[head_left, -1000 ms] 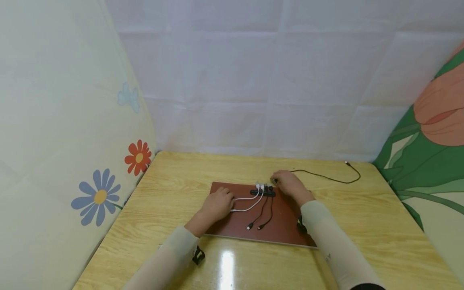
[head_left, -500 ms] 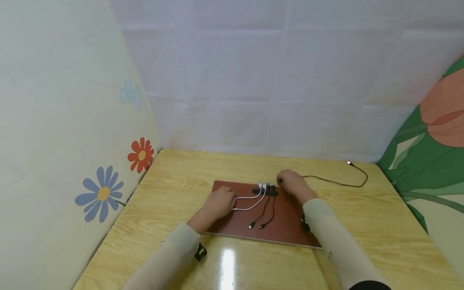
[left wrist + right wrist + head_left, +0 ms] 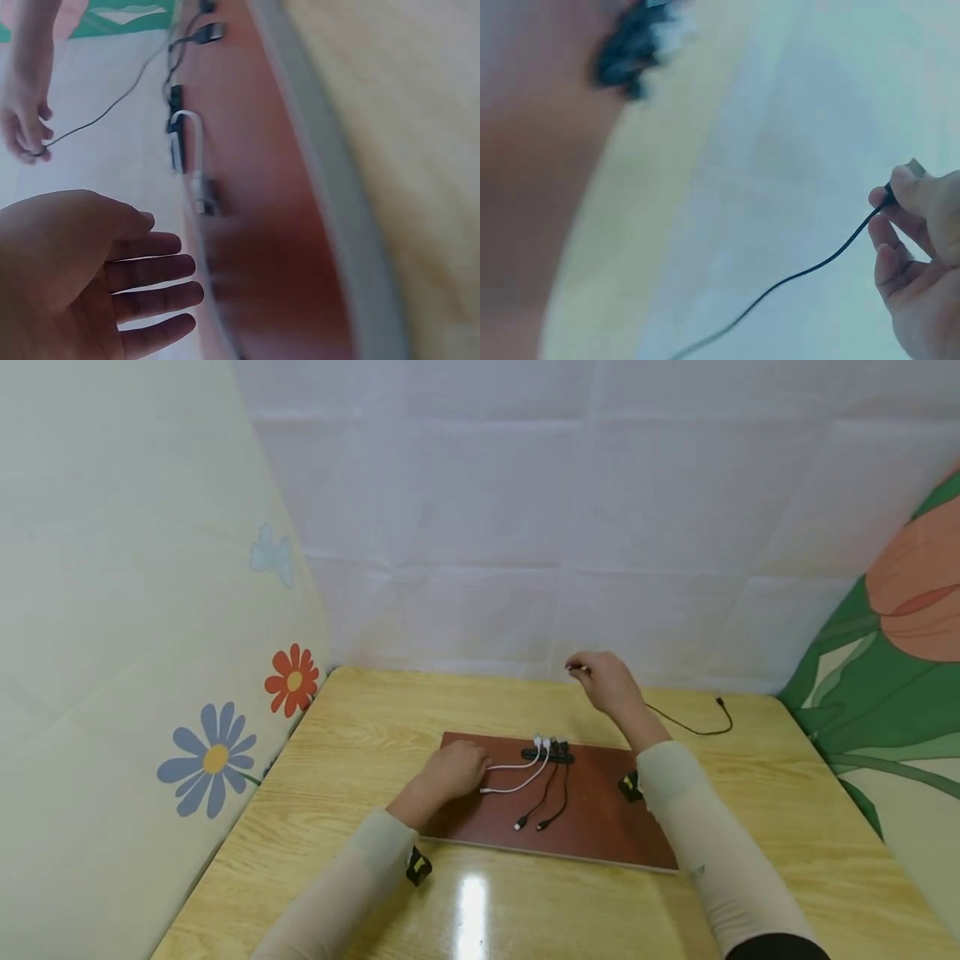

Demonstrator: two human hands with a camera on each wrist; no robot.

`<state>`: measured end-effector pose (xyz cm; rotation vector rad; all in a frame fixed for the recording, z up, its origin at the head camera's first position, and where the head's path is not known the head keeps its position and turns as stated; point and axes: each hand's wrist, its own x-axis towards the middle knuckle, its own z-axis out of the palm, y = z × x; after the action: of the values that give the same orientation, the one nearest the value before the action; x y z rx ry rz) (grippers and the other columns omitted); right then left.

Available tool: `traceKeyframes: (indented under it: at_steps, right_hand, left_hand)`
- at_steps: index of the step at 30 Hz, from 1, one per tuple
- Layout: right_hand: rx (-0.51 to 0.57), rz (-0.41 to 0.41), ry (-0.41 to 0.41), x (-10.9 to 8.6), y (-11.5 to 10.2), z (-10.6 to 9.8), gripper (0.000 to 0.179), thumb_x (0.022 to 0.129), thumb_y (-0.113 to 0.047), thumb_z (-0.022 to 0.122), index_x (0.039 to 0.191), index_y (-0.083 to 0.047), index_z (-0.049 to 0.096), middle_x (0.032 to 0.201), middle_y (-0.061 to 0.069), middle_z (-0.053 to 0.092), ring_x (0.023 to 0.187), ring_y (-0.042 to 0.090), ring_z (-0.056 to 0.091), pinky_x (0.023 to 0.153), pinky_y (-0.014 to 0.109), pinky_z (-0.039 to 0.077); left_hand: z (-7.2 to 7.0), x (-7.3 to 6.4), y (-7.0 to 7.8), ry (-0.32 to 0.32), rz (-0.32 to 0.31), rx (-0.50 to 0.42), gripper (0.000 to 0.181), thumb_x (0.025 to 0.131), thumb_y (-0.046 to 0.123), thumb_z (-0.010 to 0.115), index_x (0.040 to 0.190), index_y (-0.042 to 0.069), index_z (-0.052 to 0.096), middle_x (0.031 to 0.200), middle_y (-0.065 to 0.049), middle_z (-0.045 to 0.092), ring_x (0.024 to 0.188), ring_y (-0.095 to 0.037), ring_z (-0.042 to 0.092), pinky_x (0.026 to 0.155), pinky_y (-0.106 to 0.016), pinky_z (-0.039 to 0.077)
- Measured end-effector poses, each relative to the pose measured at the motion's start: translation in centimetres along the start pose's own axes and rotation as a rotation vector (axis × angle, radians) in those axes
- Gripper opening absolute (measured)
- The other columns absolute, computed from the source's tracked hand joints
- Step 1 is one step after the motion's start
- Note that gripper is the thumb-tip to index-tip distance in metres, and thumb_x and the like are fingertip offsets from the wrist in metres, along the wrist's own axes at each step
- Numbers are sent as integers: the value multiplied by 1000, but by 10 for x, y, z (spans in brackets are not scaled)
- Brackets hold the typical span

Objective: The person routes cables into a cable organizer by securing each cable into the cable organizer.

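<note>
My right hand (image 3: 609, 685) is raised above the far part of the table and pinches the USB plug of a black cable (image 3: 802, 272); the plug's metal end (image 3: 916, 166) sticks out past the thumb. The cable trails down to the table at the back right. My left hand (image 3: 142, 277) has its fingers straight and nothing in them, over the left part of a brown board (image 3: 600, 827), beside the ends of two white cables (image 3: 517, 787). These and two short black cables (image 3: 564, 793) sit in a black cable holder strip (image 3: 531, 754) near the board's far edge, plugs up.
The board lies on a wood-grain table (image 3: 360, 760). A white cloth (image 3: 450, 527) hangs behind the table, with flower-printed cloths at the left and right. The loose cable's far end (image 3: 720, 702) lies near the back right corner.
My right hand has risen up and away from the cable holder strip, carrying the plug. The black cable's far end has been drawn leftward a little. My left hand stays about where it was.
</note>
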<state>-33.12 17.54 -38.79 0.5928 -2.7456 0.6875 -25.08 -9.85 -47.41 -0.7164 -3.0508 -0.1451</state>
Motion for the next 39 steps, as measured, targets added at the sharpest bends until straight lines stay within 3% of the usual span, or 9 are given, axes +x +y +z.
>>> traceKeyframes:
  at_steps: [5, 9, 14, 19, 22, 27, 31, 36, 39]
  right_hand:
    - [140, -53, 90, 9, -31, -18, 23, 104, -17, 58, 122, -8, 69, 116, 14, 71, 101, 31, 68, 85, 49, 55]
    - [256, -139, 122, 10, -55, -29, 21, 103, -17, 60, 120, -10, 70, 111, 10, 72, 99, 26, 69, 85, 46, 55]
    - [446, -223, 68, 9, -85, -35, 19, 101, -12, 63, 117, -6, 70, 112, 11, 72, 101, 25, 69, 85, 39, 56]
    - [666, -260, -28, 7, -107, -39, 18, 100, -5, 62, 117, -1, 68, 114, 13, 70, 104, 30, 69, 88, 36, 57]
    - [781, -271, -79, 5, -116, -40, 18, 99, -1, 62, 117, 2, 66, 113, 14, 69, 101, 35, 68, 86, 36, 58]
    - [940, -244, -125, 0, -123, -41, 16, 97, 4, 63, 113, 2, 65, 110, 10, 69, 96, 24, 68, 84, 32, 57]
    - [1045, -252, -140, -4, -118, -42, 15, 94, 4, 67, 105, -6, 68, 106, 6, 69, 96, 18, 68, 86, 32, 57]
    - [1126, -292, -156, -8, -104, -43, 22, 95, 3, 66, 100, -17, 74, 100, 0, 73, 88, 16, 68, 83, 31, 57]
    - [1201, -286, -156, -9, -94, -40, 20, 97, 1, 64, 102, -17, 73, 101, 1, 73, 86, 15, 66, 81, 30, 56]
  left_hand:
    - [-23, 8, 3, 18, -41, -110, 28, 107, 26, 51, 119, 8, 70, 112, -9, 71, 106, -26, 67, 86, -42, 57]
    - [-45, 15, 8, 89, -44, -262, 41, 108, 28, 51, 142, 6, 56, 137, -12, 61, 127, -29, 58, 101, -45, 51]
    - [-65, 21, 13, 184, -30, -428, 50, 107, 32, 52, 150, 8, 46, 145, -12, 55, 127, -27, 58, 100, -44, 51]
    - [-72, 28, 15, 235, -41, -549, 63, 105, 36, 55, 157, 8, 33, 152, -11, 47, 126, -27, 58, 99, -44, 52]
    - [-74, 32, 15, 264, -28, -589, 60, 104, 34, 57, 153, 7, 36, 148, -12, 49, 124, -27, 59, 97, -42, 53]
    - [-73, 39, 13, 361, 15, -575, 27, 106, 22, 55, 127, 6, 58, 126, -11, 64, 108, -25, 65, 88, -40, 55]
    - [-74, 41, 7, 443, 12, -566, 18, 106, 20, 55, 112, 7, 66, 107, -7, 70, 92, -21, 66, 77, -37, 53]
    - [-81, 35, -7, 560, -46, -677, 16, 105, 16, 57, 113, 5, 66, 104, -10, 72, 85, -20, 69, 70, -33, 57]
    - [-85, 28, -17, 646, -63, -654, 15, 104, 14, 59, 112, 4, 65, 104, -11, 72, 89, -22, 70, 74, -35, 58]
